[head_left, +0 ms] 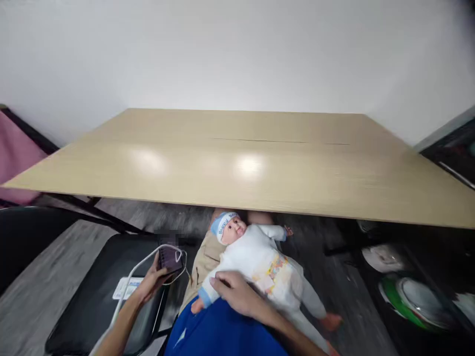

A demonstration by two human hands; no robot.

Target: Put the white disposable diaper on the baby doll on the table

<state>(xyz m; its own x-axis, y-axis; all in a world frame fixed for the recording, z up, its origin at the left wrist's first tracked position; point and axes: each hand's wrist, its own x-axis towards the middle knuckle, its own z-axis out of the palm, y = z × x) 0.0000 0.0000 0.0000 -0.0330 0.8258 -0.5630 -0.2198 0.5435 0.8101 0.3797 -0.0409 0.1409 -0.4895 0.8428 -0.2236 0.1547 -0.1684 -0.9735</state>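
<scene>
A baby doll (260,262) in a white suit and a blue-and-white cap lies on its back across my lap, head toward the table. My right hand (237,291) rests on the doll's side, fingers curled over its body. My left hand (154,282) is closed round a small dark device (169,258) with a white cable (133,277) running from it, held over a black chair seat.
A long light wooden table (241,163) stretches across in front of me, against a white wall. A black chair (92,301) stands at my left with a white card on it. Plates and a green-rimmed dish (411,296) lie at lower right. A pink cloth hangs at far left.
</scene>
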